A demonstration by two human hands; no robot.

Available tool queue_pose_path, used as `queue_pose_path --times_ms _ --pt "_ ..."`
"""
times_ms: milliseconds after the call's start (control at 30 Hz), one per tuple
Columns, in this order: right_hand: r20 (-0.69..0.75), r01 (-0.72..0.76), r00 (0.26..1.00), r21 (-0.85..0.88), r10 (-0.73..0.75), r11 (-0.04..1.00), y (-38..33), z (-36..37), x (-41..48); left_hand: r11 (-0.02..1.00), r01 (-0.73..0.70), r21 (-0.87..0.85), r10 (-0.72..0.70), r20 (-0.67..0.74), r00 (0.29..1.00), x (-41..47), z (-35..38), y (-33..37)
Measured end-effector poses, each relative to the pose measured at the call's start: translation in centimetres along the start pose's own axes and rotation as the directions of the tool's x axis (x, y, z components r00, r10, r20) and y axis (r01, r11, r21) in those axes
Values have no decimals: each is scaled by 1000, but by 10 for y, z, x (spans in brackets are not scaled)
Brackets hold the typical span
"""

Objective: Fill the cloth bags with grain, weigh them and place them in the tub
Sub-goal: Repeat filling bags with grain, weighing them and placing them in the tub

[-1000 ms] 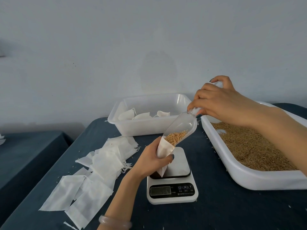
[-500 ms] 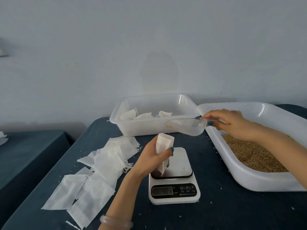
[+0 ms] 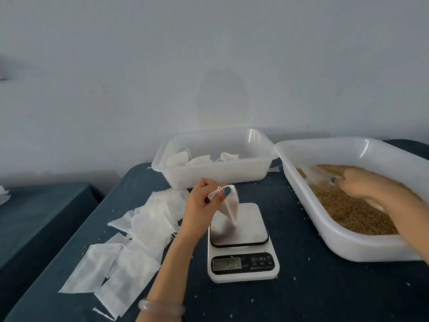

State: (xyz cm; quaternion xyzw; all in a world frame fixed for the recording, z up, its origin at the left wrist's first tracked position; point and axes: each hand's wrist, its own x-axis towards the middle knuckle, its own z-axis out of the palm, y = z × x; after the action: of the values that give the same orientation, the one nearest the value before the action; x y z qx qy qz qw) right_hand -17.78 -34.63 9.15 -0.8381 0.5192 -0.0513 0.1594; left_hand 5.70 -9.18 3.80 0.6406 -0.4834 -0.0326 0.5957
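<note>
Our left hand [image 3: 204, 202] pinches the cloth bag [image 3: 231, 206] at its mouth, thumb on the front and fingers curled behind. The bag hangs point-down over the plate of the scale [image 3: 251, 225]. We cannot tell whether its lower corner rests on the plate or hangs just clear, and the display is too blurred to read. Our right hand [image 3: 362, 185] is down in the grain tray [image 3: 348, 248], low over the grain [image 3: 348, 211]. As far as the blur allows, it grips the handle of the clear scoop [image 3: 313, 175]. The tub [image 3: 216, 174] stands behind the scale and already holds a few filled bags [image 3: 199, 159]. Empty bags [image 3: 144, 228] lie fanned out on the worktop [image 3: 325, 289] to the left. We judge this bag to be light and quite limp: thin fabric that gives no shape of its own, sags around whatever grain is inside and folds shut when not held open. So the place to take it is the top hem, with the fingers spreading the mouth while the scoop pours. For weighing it should stand or slump on its filled bottom with our fingers off it, or the reading will be false. For the move to the tub we would pinch the neck closed just above the grain, since a slack, open mouth would spill kernels like those already strewn about the worktop.
</note>
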Motion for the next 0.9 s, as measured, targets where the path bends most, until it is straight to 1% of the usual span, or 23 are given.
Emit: queue_pose_path --times_ms 67,100,133,167,233,300,367,433,500,600,633,667,700,733,833,900 --pt "111 -7 993 -240 35 971 0 4 -2 1000 6 -10 -6 -12 1000 1 2 -1" --pt "145 9 989 -317 39 948 0 6 -1 1000 11 -15 -12 -9 1000 1 3 -1" --pt "145 24 989 -366 32 930 0 7 -1 999 15 -36 -15 5 1000 1 3 0" --pt "115 34 993 -394 13 918 -1 7 -1 998 14 -68 -12 33 999 0 4 2" --pt "-3 53 998 -410 -59 910 -7 5 -4 996 3 -87 6 102 995 -2 5 3" --pt "-142 84 978 -411 -154 908 -16 5 -12 999 34 -19 -30 163 986 -4 5 0" --pt "-248 139 937 -387 -248 911 -31 7 -23 994 96 47 -103 200 974 -4 4 -4" --pt "-294 256 889 -319 -352 913 -48 11 -38 993 114 32 -118 192 974 -5 1 -6" --pt "-337 405 827 -198 -450 893 -65 19 -54 991 124 -40 -117 152 981 -5 -1 -3" --pt "-425 591 713 -64 -558 804 -88 36 -77 987 141 -80 -134 77 988 -5 -1 -1" --pt "-446 636 686 -14 -575 771 -94 44 -82 986 153 -70 -150 39 988 -4 -1 -2" --pt "-450 666 684 62 -574 744 -100 53 -85 984 169 -62 -170 -13 985 -4 -2 -4" --pt "-436 673 704 154 -561 724 -104 63 -86 981 185 -57 -189 -74 979 -3 -4 -6" --pt "-405 654 740 246 -537 715 -106 72 -84 978 204 -52 -209 -136 968 -3 -5 -8" --pt "-273 488 873 477 -404 731 -103 98 -66 956 293 -34 -291 -275 916 0 -11 -15" --pt "-235 371 929 574 -288 730 -92 112 -55 941 339 -9 -323 -322 890 0 -13 -18"
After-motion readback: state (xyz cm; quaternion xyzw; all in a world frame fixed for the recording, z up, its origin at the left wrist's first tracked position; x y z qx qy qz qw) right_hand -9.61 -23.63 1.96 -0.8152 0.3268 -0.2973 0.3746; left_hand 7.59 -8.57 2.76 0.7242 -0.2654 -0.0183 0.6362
